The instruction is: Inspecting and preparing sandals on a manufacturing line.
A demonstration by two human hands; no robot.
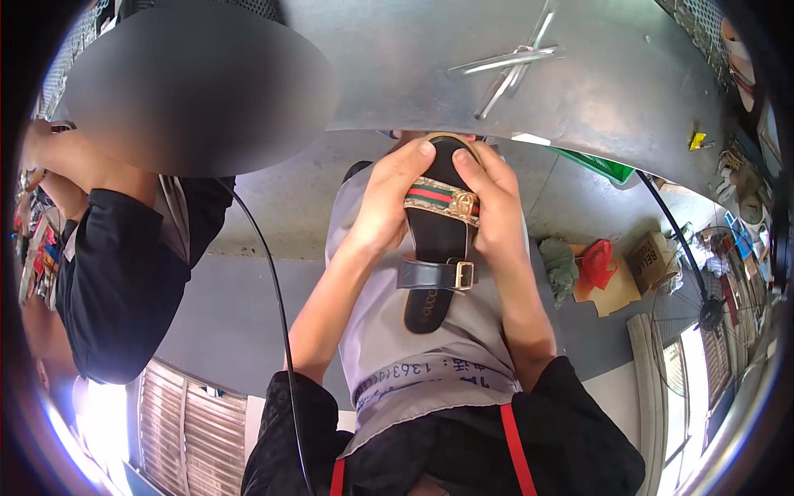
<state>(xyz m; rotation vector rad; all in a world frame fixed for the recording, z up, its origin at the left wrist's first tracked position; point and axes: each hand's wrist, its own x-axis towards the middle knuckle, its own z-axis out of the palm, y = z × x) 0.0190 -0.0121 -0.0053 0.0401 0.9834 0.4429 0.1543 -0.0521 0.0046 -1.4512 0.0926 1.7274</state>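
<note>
Over my lap, both hands hold a black sandal (437, 236) with its toe end pointing away from me. Its front strap is tan with green and red stripes and a gold ornament; a black strap with a gold buckle (465, 274) crosses nearer the heel. My left hand (391, 194) grips the left edge, thumb on the toe part of the insole. My right hand (496, 202) wraps the right edge, its thumb also pressed on the toe part. The fingers beneath the sole are mostly hidden. A grey apron (380, 331) lies under the sandal.
A metal worktable (397, 66) stands just beyond my hands, with several clear strips (513, 62) on it. At the left sits another person in a black sleeve (124, 273). A green tray (591, 164), a red bag (597, 263), a cardboard box (652, 260) and a fan (710, 314) are to the right.
</note>
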